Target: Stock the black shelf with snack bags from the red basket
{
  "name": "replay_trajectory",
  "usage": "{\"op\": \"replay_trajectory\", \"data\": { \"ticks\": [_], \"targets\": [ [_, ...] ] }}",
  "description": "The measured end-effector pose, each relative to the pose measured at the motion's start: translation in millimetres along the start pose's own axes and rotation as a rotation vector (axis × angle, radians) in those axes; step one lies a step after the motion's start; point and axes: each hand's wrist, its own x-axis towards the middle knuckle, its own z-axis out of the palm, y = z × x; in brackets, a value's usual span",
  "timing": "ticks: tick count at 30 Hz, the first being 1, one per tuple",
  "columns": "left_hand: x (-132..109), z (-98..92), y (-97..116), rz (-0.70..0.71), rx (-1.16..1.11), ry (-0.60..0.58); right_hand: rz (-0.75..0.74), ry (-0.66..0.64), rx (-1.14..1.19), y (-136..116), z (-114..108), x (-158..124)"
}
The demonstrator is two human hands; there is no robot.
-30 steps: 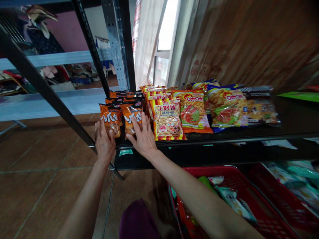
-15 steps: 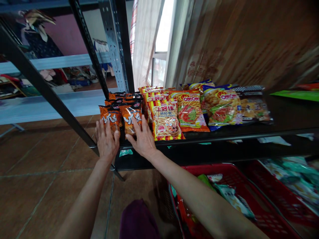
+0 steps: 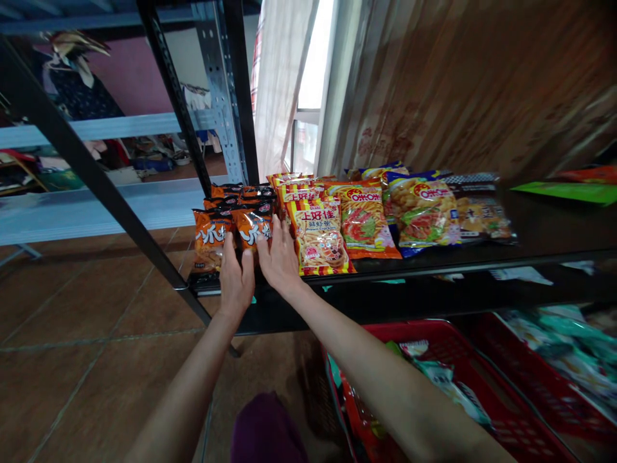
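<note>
the orange bags (image 3: 210, 244) stand in short rows at the left end of the black shelf (image 3: 554, 235), beside the post (image 3: 99, 164). they seem to stay upright because each row backs the one in front; the front pair sits near the shelf's edge, faces outward, so the print can be read.

both hands are open and grip nothing. the left hand (image 3: 237, 280) has its fingers out straight, at the inner side of the left front bag, the thumb raised before the gap between the pair. the right hand (image 3: 279, 257) lies between the right front bag and the prawn bag (image 3: 318, 238), its thumb in front of the orange one. held flat like this, the hands look suited to steadying or nudging rather than lifting; whether they press on the wrappers i cannot tell.

right of the prawn bag come the noodle bag (image 3: 359, 218), the blue bag (image 3: 419, 215) and the dark bag (image 3: 482, 215), all leaning back, probably since soft packs need something behind them. a green packet (image 3: 569, 191) lies flat further along. below, the red basket (image 3: 434, 326) holds more packets, within easy reach.
</note>
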Motion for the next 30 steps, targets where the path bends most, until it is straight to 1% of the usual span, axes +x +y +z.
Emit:
{"op": "replay_trajectory", "data": {
  "ticks": [2, 4, 9, 14, 16, 20, 25, 30],
  "targets": [
    [8.8, 4.6, 5.1, -0.058, -0.021, 0.014, 0.074, -0.031, 0.055, -1.9, -0.5, 9.7],
    [16.5, 8.1, 8.1, -0.079, -0.036, 0.017, 0.115, -0.061, 0.086, -2.9, -0.5, 17.8],
    [27.6, 15.1, 14.5, -0.124, -0.025, 0.003, 0.126, -0.054, 0.110, -1.9, 1.6, 27.4],
    [34.3, 23.0, 16.3, -0.188, -0.025, -0.011, 0.152, -0.055, 0.145, 4.6, 9.8, 30.5],
    [35.3, 26.7, 13.3, -0.179, -0.036, 0.003, 0.162, -0.052, 0.164, 7.7, 14.5, 31.2],
    [34.9, 32.0, 6.6, -0.144, -0.046, 0.036, 0.165, 0.005, 0.190, 12.3, 23.0, 30.9],
    [35.5, 31.5, 6.6, -0.157, -0.020, 0.005, 0.163, 0.039, 0.200, 12.4, 26.9, 29.3],
    [36.8, 30.4, 6.0, -0.156, -0.019, 0.004, 0.169, 0.023, 0.151, 10.7, 28.1, 27.9]
  ]
}}
